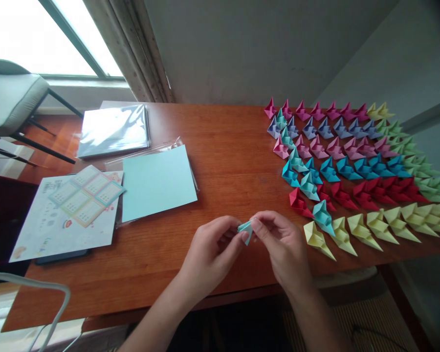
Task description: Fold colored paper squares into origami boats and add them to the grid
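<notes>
A small folded piece of pale turquoise paper [246, 229] is pinched between both my hands above the table's front edge. My left hand [217, 244] grips its left side, thumb in front and fingers curled behind. On its right side, the thumb and forefinger of my right hand [281, 243] press the paper. Part of the fold is hidden by my fingers. To the right stand rows of folded paper boats; a turquoise boat [322, 216] and a pale yellow boat [317, 238] are nearest my right hand. Left of my hands lies a stack of light turquoise paper sheets [159, 183].
A plastic-wrapped pack [113, 131] lies at the back left of the wooden table [227, 161]. Printed sheets [69, 210] rest over a dark flat object [60, 257] at the left edge. Beyond are a chair [18, 98] and a curtain [139, 49]; a white curved tube [64, 293] is lower left.
</notes>
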`<state>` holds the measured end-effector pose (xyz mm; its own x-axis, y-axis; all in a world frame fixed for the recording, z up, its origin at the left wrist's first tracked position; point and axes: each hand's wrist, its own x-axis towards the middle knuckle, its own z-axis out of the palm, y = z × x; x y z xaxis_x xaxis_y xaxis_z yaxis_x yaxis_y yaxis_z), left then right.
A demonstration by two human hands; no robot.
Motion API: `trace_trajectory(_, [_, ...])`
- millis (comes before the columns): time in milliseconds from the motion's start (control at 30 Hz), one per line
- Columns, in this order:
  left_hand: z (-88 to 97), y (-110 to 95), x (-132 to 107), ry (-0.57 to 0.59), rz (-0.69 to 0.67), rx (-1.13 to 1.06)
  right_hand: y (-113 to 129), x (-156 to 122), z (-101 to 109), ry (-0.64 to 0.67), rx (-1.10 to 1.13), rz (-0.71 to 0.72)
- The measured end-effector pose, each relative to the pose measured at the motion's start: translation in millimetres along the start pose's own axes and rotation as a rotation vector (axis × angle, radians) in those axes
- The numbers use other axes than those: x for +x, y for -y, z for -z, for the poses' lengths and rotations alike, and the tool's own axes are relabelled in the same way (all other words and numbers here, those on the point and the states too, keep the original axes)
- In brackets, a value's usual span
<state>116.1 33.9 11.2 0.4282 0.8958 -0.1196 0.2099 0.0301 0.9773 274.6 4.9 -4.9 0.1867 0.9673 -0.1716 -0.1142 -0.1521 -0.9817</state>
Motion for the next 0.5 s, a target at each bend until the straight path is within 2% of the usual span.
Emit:
trace_trajectory(100, [-4.4, 1.9, 0.0, -0.054, 0.055, -0.235, -1.2, -3.9, -3.6, -0.046, 0.061, 0.041])
trace_trajectory(200, [-3.1, 4.0, -1.6, -0.088, 0.049, -0.312, 4.3, -6.0, 0.4, 0.049, 0.014, 0.082])
trace_trajectory(300, [2.5, 4.5, -4.4, -0.102, -0.013, -0.061, 12.2, -5.1, 9.3, 0.141, -0.174, 0.178])
trace_trajectory(400, [6.1, 2.9, -6.6, -0.088, -0.086, 0.230, 17.5, -2.0, 16.6, 0.233, -0.433, 0.334])
trace_trajectory(500, [4.8, 0.8, -7.1, -0.070, -0.121, 0.319, 18.2, 0.3, 18.4, 0.250, -0.592, 0.466])
